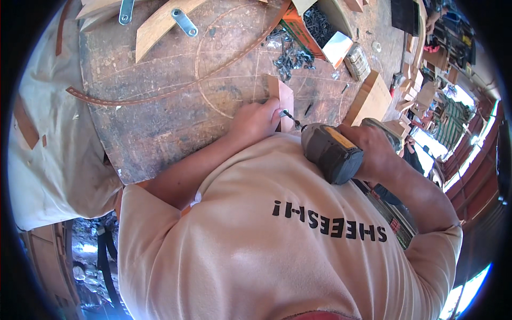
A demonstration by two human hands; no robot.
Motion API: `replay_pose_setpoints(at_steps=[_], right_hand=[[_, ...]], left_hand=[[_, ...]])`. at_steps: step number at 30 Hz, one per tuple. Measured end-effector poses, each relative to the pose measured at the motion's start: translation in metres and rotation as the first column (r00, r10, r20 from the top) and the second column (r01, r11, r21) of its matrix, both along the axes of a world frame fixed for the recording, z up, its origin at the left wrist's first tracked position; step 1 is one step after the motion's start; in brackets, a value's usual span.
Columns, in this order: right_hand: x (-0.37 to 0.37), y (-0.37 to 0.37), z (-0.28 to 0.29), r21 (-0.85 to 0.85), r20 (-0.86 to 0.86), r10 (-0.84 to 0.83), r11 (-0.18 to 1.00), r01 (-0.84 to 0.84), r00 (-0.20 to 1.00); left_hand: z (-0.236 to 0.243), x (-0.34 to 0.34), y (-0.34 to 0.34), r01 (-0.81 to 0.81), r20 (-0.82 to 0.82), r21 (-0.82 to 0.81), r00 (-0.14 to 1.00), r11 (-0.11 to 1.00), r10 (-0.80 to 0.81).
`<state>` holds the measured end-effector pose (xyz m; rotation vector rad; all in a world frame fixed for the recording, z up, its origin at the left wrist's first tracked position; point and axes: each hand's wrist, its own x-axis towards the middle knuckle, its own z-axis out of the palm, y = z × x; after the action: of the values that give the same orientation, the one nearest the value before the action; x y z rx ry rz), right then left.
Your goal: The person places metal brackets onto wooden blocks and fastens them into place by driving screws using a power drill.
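Observation:
My right hand (pixel 370 145) is wrapped round a dark cordless drill (pixel 332 153) with a yellow-orange stripe. Its thin bit (pixel 291 117) points left and reaches a small metal plate (pixel 284 113) at the edge of a short wooden block (pixel 285 95). My left hand (pixel 255 118) is closed on the block's left side and steadies it on the worn wooden tabletop (pixel 160 128). The fingertips lie right beside the metal plate. Whether a screw sits under the bit is too small to tell.
Beyond the block stands an orange box (pixel 301 32) of dark screws, with loose screws (pixel 292 60) spilled beside it. A curved perforated strip (pixel 160 98) crosses the tabletop. Angled wooden pieces (pixel 160 29) bearing metal plates (pixel 184 23) lie far left; a wooden board (pixel 369 98) lies right.

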<state>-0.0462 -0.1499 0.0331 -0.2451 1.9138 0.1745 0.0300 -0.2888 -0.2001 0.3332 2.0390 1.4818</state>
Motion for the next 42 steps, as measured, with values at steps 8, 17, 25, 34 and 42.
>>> replay_pose_setpoints(at_steps=[8,17,25,34,42], right_hand=[[-0.002,0.003,-0.003,-0.054,-0.001,0.005,0.999,-0.005,1.0],[0.007,0.0,0.003,-0.123,-0.117,-0.043,0.992,0.029,0.992],[0.023,0.013,0.012,-0.219,-0.268,-0.032,0.975,-0.029,0.963],[0.057,0.051,0.015,-0.379,-0.243,-0.254,0.913,0.149,0.936],[0.102,0.096,0.007,-0.614,-0.471,-0.444,0.785,0.078,0.762]], left_hand=[[-0.001,0.002,-0.001,0.003,0.009,0.003,1.0,1.0,-0.003],[0.004,0.0,-0.002,-0.037,0.005,0.034,0.999,0.999,0.037],[0.01,-0.001,-0.003,-0.103,-0.053,0.048,0.993,0.994,0.105],[0.012,0.0,-0.003,-0.084,-0.038,0.036,0.996,0.996,0.085],[0.017,-0.005,0.004,-0.06,0.126,-0.039,0.99,0.997,0.065]])
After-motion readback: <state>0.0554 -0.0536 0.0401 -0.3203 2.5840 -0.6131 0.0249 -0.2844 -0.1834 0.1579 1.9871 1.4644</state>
